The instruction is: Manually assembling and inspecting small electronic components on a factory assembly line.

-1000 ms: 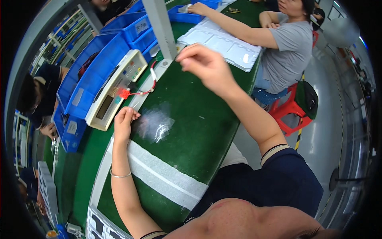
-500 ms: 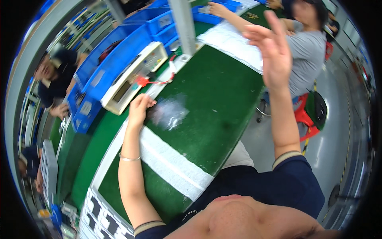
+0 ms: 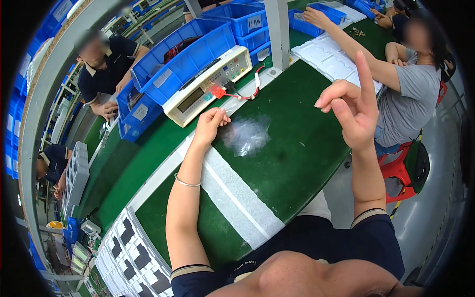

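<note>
My left hand (image 3: 212, 126) rests at the far edge of the green work mat (image 3: 292, 128), its fingers curled together. Whether anything is inside them is hidden. Close beside its fingertips lies a loose pile of clear plastic film pieces (image 3: 247, 137). My right hand (image 3: 355, 111) is raised above the right side of the mat, apart from everything. Its index finger points up, the other fingers bend with gaps between them, and nothing is held.
Behind the mat stand a beige bench meter (image 3: 208, 86) with red and black leads and blue bins (image 3: 185, 59). A grey post (image 3: 278, 37) rises nearby. White trays (image 3: 324, 59) lie at the far right, before a co-worker in grey (image 3: 410, 94). A tray of black parts (image 3: 131, 252) sits lower left.
My right hand has gone from stretched-out fingers to a raised index finger with the others bent. My left hand stays by the film pieces. The whole view has shifted.
</note>
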The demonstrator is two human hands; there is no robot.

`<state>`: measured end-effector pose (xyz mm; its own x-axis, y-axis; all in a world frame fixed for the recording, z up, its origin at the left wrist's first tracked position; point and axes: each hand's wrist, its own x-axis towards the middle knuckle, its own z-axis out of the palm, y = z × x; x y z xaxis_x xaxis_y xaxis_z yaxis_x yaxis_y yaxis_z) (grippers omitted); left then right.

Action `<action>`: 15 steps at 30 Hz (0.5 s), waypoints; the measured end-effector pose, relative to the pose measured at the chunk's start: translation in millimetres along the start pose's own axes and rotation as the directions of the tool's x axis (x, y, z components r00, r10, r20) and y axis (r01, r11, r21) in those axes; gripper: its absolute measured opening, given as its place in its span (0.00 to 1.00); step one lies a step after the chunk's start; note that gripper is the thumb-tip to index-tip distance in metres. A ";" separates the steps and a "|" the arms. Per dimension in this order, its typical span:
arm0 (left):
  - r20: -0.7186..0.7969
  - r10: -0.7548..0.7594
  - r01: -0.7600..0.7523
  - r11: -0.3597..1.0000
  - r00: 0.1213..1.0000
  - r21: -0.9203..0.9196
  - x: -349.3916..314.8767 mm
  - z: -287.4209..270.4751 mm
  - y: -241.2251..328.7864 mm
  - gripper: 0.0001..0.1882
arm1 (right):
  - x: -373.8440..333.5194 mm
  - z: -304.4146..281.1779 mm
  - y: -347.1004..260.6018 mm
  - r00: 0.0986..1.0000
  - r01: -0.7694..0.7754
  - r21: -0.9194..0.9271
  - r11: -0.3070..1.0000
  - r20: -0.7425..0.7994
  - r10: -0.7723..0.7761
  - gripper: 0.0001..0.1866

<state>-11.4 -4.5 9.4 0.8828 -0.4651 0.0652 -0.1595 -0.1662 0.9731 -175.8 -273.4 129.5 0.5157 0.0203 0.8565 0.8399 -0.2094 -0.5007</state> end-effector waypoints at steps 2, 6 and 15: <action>0.020 0.066 -0.065 0.997 0.998 -0.033 7.0 -2.6 0.9 0.13 | 5.3 -1.8 -1.4 0.999 0.005 -0.066 0.998 0.047 -0.002 0.35; 0.039 0.065 -0.065 0.998 0.997 -0.023 8.2 0.7 -1.4 0.11 | -0.4 -0.6 2.0 0.999 -0.019 -0.061 0.998 0.043 0.022 0.35; 0.040 0.060 -0.058 0.997 0.997 -0.057 5.6 -1.3 -0.7 0.09 | -0.7 6.7 8.0 0.999 -0.036 -0.005 0.999 -0.026 0.036 0.33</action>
<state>-5.7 -5.9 9.4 0.8530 -0.5090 0.1150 -0.1854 -0.0895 0.9786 -168.3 -268.6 124.0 0.5412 -0.0130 0.8408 0.8197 -0.2147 -0.5310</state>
